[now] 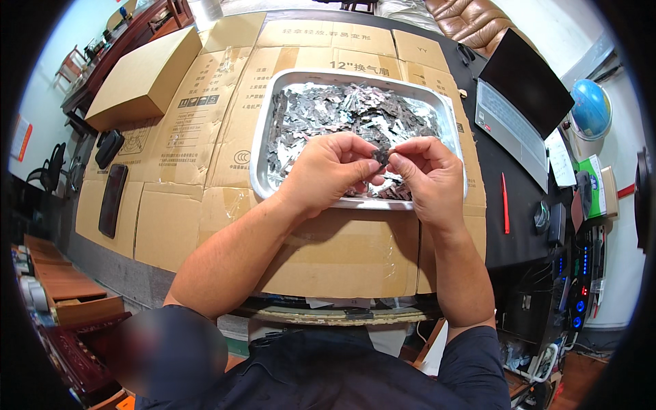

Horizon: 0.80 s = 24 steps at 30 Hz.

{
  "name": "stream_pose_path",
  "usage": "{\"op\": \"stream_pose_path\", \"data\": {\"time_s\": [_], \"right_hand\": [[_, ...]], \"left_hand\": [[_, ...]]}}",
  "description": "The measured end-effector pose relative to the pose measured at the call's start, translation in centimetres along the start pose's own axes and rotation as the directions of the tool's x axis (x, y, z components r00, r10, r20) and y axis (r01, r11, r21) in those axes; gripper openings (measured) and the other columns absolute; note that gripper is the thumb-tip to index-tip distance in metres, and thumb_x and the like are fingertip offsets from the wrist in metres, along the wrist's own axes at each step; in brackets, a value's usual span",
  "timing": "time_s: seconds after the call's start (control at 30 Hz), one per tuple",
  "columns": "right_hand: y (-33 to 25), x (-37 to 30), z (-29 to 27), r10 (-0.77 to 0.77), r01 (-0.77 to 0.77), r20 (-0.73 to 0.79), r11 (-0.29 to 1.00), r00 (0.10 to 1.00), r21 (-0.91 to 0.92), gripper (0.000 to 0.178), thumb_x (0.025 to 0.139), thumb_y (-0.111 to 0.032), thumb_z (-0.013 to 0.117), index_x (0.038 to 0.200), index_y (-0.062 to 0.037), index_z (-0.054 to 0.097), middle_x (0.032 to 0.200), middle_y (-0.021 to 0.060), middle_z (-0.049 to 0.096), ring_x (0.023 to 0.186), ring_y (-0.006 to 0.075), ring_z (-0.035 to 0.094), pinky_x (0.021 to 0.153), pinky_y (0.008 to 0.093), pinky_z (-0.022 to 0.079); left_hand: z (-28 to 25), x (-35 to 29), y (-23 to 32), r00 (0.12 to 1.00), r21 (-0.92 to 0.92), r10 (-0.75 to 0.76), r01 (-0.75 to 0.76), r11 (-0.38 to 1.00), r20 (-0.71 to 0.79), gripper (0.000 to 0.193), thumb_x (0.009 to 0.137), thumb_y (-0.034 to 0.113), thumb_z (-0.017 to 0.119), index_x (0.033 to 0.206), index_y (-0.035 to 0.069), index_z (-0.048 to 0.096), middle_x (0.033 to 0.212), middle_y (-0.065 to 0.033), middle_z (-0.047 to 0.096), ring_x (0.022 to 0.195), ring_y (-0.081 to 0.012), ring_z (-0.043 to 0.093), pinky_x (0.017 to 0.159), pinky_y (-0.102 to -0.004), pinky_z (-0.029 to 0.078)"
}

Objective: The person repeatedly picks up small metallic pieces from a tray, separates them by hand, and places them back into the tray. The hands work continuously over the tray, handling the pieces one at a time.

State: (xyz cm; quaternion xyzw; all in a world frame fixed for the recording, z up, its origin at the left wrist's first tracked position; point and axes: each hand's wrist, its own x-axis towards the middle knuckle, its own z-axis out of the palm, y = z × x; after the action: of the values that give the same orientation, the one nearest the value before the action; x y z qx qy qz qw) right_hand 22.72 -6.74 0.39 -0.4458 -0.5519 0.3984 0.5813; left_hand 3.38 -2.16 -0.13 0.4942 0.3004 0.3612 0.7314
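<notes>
Pinched between the fingertips of both hands, a small dark metal piece is held just above the near rim of a steel tray. Left hand and right hand each close their grip on it from opposite sides. The piece looks thin, light and stiff, probably sharp-edged, best taken by its flat faces. Its exact shape is hard to make out. Hundreds of similar scraps fill the tray on the cardboard-covered surface; a laptop sits well apart.
</notes>
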Motion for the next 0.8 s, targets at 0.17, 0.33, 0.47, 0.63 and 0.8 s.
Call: {"op": "stream_pose_path", "data": {"time_s": [0.17, 0.33, 0.47, 0.63, 0.8], "right_hand": [[0.2, -0.1, 0.2, -0.060, 0.058, -0.009, 0.989, 0.998, -0.139, 0.014, 0.091, -0.001, 0.076, 0.105, -0.0006, 0.072, 0.091, 0.0057, 0.074, 0.083, 0.0119, 0.072, 0.071, 0.0254, 0.057], [0.1, -0.1, 0.2, 0.040, -0.033, 0.087, 0.996, 0.995, -0.081, 0.021, 0.092, -0.003, 0.076, 0.112, 0.0001, 0.072, 0.096, 0.0073, 0.074, 0.083, 0.0119, 0.070, 0.072, 0.0257, 0.058], [-0.5, 0.0, -0.6, 0.098, -0.120, 0.145, 0.981, 0.985, 0.152, 0.021, 0.092, -0.002, 0.076, 0.112, 0.0032, 0.070, 0.098, 0.0088, 0.074, 0.085, 0.0125, 0.069, 0.079, 0.0264, 0.058], [-0.8, 0.3, -1.1, 0.144, -0.211, 0.255, 0.943, 0.956, 0.258, 0.020, 0.093, 0.000, 0.074, 0.112, 0.0030, 0.069, 0.099, 0.0091, 0.074, 0.090, 0.0128, 0.070, 0.083, 0.0271, 0.057], [-0.8, 0.0, -0.9, 0.112, -0.158, 0.235, 0.969, 0.966, 0.188, 0.016, 0.093, -0.002, 0.074, 0.108, 0.0030, 0.069, 0.097, 0.0085, 0.073, 0.086, 0.0124, 0.070, 0.080, 0.0266, 0.057]], "left_hand": [[0.0, -0.1, 0.0, 0.997, -0.002, 0.015, -0.015, 1.000, 0.075, 0.015, 0.097, 0.002, 0.070, 0.111, -0.001, 0.068, 0.098, -0.0085, 0.074, 0.087, -0.0144, 0.074, 0.069, -0.0242, 0.059], [0.0, -0.1, 0.2, 0.996, 0.015, 0.011, -0.012, 1.000, 0.086, 0.016, 0.096, 0.003, 0.070, 0.112, -0.001, 0.066, 0.098, -0.0090, 0.074, 0.089, -0.0163, 0.075, 0.070, -0.0247, 0.059], [-0.6, -0.6, 0.7, 0.985, -0.209, -0.069, 0.102, 0.972, 0.159, 0.017, 0.096, 0.004, 0.071, 0.112, 0.001, 0.065, 0.098, -0.0100, 0.075, 0.091, -0.0199, 0.076, 0.071, -0.0273, 0.060], [-0.8, -0.4, 0.6, 0.967, -0.223, -0.048, 0.106, 0.969, 0.249, 0.016, 0.094, 0.004, 0.074, 0.107, 0.001, 0.065, 0.096, -0.0108, 0.075, 0.090, -0.0209, 0.076, 0.070, -0.0291, 0.060], [-0.5, -0.3, 0.5, 0.982, -0.088, -0.028, 0.046, 0.995, 0.188, 0.016, 0.092, 0.004, 0.076, 0.102, 0.000, 0.064, 0.092, -0.0101, 0.074, 0.086, -0.0182, 0.075, 0.067, -0.0276, 0.058]]}}
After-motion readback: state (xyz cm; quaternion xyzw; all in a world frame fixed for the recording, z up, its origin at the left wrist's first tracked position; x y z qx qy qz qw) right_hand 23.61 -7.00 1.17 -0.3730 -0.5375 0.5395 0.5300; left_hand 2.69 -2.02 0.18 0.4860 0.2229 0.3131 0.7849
